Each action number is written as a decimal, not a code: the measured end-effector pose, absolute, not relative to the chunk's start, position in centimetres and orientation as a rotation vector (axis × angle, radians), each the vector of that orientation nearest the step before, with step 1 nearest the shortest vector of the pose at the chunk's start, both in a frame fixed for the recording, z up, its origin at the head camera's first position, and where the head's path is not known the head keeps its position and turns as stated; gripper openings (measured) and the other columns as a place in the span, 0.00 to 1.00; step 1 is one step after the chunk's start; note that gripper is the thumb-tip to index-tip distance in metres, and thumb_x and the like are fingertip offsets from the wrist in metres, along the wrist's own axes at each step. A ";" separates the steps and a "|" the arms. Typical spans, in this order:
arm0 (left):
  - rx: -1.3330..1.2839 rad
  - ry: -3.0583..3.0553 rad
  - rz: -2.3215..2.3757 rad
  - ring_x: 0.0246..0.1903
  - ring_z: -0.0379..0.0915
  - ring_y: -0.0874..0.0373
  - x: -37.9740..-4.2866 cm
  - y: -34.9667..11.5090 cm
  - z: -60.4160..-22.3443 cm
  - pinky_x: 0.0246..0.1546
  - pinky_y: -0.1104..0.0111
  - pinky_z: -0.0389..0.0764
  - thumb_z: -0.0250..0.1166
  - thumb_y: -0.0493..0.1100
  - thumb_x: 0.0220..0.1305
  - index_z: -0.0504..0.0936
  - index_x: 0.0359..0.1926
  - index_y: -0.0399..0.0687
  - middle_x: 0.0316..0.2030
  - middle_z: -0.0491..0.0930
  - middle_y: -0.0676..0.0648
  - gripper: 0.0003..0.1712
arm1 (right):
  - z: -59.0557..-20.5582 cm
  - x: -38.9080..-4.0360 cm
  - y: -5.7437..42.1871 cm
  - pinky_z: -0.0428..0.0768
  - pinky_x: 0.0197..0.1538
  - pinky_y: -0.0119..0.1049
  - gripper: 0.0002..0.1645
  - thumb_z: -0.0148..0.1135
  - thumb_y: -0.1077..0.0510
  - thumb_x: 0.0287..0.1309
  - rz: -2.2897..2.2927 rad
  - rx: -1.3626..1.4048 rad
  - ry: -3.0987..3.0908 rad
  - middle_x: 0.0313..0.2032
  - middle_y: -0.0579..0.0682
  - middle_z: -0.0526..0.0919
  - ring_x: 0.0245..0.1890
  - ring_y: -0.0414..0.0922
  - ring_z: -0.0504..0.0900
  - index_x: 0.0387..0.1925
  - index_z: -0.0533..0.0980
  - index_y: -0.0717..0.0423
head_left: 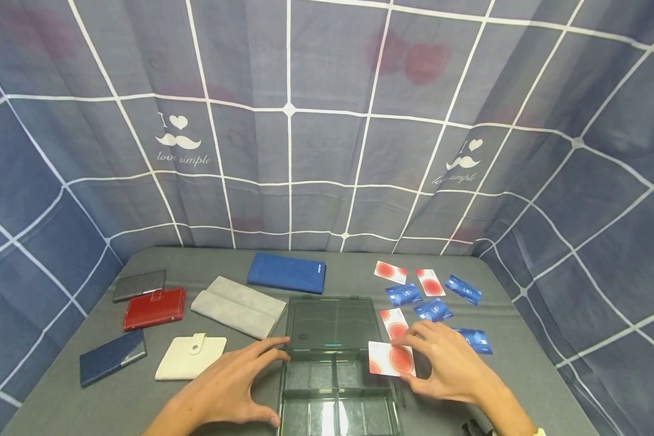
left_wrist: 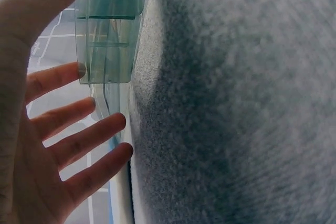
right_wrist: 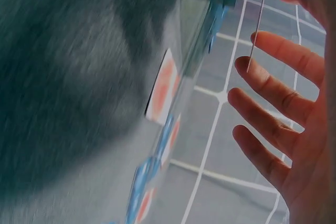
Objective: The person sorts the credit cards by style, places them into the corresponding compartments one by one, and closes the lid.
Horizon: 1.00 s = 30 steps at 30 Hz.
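A white card with red circles (head_left: 391, 358) is pinched by its edges between the thumb and fingers of my right hand (head_left: 447, 363). In the head view it overlaps the right edge of a dark see-through divided box (head_left: 312, 392); in the right wrist view the card (right_wrist: 256, 30) shows edge-on. The box's lid (head_left: 332, 324) lies folded back behind it. My left hand (head_left: 231, 381) is at the box's left side, thumb and fingers spread, holding nothing. In the left wrist view its fingers (left_wrist: 86, 145) are straight, close to the box wall (left_wrist: 110, 59).
Right of the box lie red-and-white cards (head_left: 390, 272) and several blue cards (head_left: 433, 310). To the left are a grey wallet (head_left: 240, 306), a blue wallet (head_left: 286, 273), a cream wallet (head_left: 191, 360), a red wallet (head_left: 154, 307) and dark ones (head_left: 109, 360). A checked curtain (head_left: 327, 151) surrounds the table.
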<state>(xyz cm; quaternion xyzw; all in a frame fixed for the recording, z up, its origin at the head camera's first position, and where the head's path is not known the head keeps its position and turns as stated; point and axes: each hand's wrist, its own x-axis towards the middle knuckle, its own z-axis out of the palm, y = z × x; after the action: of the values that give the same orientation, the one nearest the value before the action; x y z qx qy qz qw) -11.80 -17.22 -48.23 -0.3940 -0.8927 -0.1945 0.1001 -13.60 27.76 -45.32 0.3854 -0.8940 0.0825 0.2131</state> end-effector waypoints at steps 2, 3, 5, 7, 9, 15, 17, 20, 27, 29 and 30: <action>-1.165 -2.641 -0.581 0.59 0.82 0.57 -11.8 -17.3 -48.2 0.47 0.57 0.86 0.73 0.85 0.46 0.80 0.64 0.64 0.74 0.74 0.53 0.51 | -45.3 -13.6 27.1 0.81 0.46 0.42 0.34 0.84 0.40 0.36 0.243 1.085 -2.483 0.46 0.30 0.80 0.45 0.37 0.80 0.51 0.85 0.34; -1.164 -2.643 -0.583 0.59 0.82 0.57 -11.8 -17.3 -48.2 0.47 0.57 0.86 0.73 0.85 0.46 0.80 0.64 0.64 0.73 0.74 0.53 0.51 | -45.3 -13.5 26.8 0.81 0.46 0.43 0.34 0.84 0.41 0.36 0.245 1.091 -2.486 0.46 0.31 0.80 0.46 0.38 0.81 0.52 0.85 0.33; -1.160 -2.652 -0.584 0.59 0.81 0.58 -11.7 -17.3 -48.2 0.47 0.57 0.86 0.73 0.85 0.46 0.80 0.64 0.64 0.74 0.73 0.54 0.51 | -45.2 -13.4 26.2 0.82 0.48 0.45 0.34 0.84 0.40 0.37 0.230 1.100 -2.495 0.47 0.32 0.80 0.49 0.39 0.81 0.53 0.85 0.33; -1.157 -2.657 -0.588 0.60 0.82 0.58 -11.7 -17.4 -48.2 0.48 0.57 0.86 0.73 0.85 0.45 0.81 0.64 0.64 0.74 0.74 0.54 0.51 | -45.2 -13.2 25.6 0.83 0.50 0.46 0.35 0.84 0.40 0.38 0.205 1.109 -2.515 0.47 0.33 0.80 0.51 0.40 0.82 0.54 0.86 0.33; -1.154 -2.663 -0.591 0.60 0.82 0.58 -11.8 -17.4 -48.1 0.48 0.57 0.86 0.73 0.85 0.45 0.80 0.64 0.65 0.74 0.74 0.54 0.51 | -45.2 -13.1 25.1 0.83 0.52 0.46 0.34 0.84 0.40 0.39 0.177 1.127 -2.526 0.47 0.34 0.80 0.52 0.41 0.81 0.54 0.86 0.34; -1.159 -2.668 -0.592 0.60 0.82 0.55 -11.8 -17.4 -48.1 0.47 0.56 0.86 0.73 0.85 0.46 0.80 0.64 0.65 0.74 0.73 0.52 0.50 | -45.2 -13.3 23.7 0.82 0.52 0.42 0.33 0.81 0.38 0.43 0.112 1.178 -2.509 0.42 0.35 0.78 0.50 0.41 0.80 0.53 0.86 0.38; -1.157 -2.675 -0.590 0.60 0.82 0.54 -11.7 -17.3 -48.1 0.47 0.55 0.86 0.72 0.85 0.47 0.80 0.64 0.65 0.74 0.73 0.52 0.50 | -45.3 -13.3 23.4 0.82 0.53 0.42 0.32 0.81 0.38 0.43 0.094 1.181 -2.510 0.42 0.36 0.79 0.50 0.41 0.80 0.53 0.86 0.39; -1.154 -2.679 -0.588 0.61 0.81 0.55 -11.7 -17.3 -48.1 0.48 0.54 0.86 0.72 0.85 0.47 0.80 0.65 0.65 0.74 0.73 0.53 0.50 | -45.3 -13.2 22.9 0.82 0.55 0.42 0.30 0.80 0.38 0.44 0.078 1.189 -2.514 0.42 0.36 0.78 0.50 0.41 0.80 0.52 0.87 0.40; -1.169 -2.670 -0.614 0.60 0.82 0.53 -11.6 -17.3 -48.1 0.47 0.55 0.86 0.73 0.84 0.48 0.79 0.65 0.62 0.74 0.73 0.50 0.51 | -45.2 -13.3 22.2 0.81 0.59 0.41 0.28 0.78 0.37 0.47 0.037 1.219 -2.510 0.40 0.36 0.77 0.49 0.42 0.80 0.50 0.88 0.40; -1.167 -2.676 -0.622 0.60 0.82 0.53 -11.6 -17.3 -48.1 0.47 0.55 0.86 0.73 0.84 0.48 0.79 0.65 0.62 0.75 0.73 0.50 0.51 | -45.1 -13.3 22.1 0.80 0.60 0.42 0.28 0.78 0.37 0.47 0.029 1.226 -2.510 0.40 0.36 0.77 0.49 0.42 0.80 0.50 0.89 0.41; -1.166 -2.679 -0.625 0.60 0.82 0.53 -11.6 -17.2 -48.1 0.47 0.55 0.86 0.73 0.84 0.48 0.79 0.65 0.62 0.75 0.72 0.50 0.51 | -45.0 -13.3 22.0 0.80 0.61 0.41 0.28 0.78 0.37 0.47 0.027 1.229 -2.510 0.40 0.37 0.77 0.49 0.42 0.80 0.50 0.89 0.41</action>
<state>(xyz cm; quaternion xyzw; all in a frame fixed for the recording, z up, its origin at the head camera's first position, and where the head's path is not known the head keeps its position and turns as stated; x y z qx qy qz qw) -11.64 -17.24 -48.07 -0.3891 -0.8940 -0.2085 0.0770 -13.30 21.98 -45.02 0.4331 -0.8847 0.0096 0.1724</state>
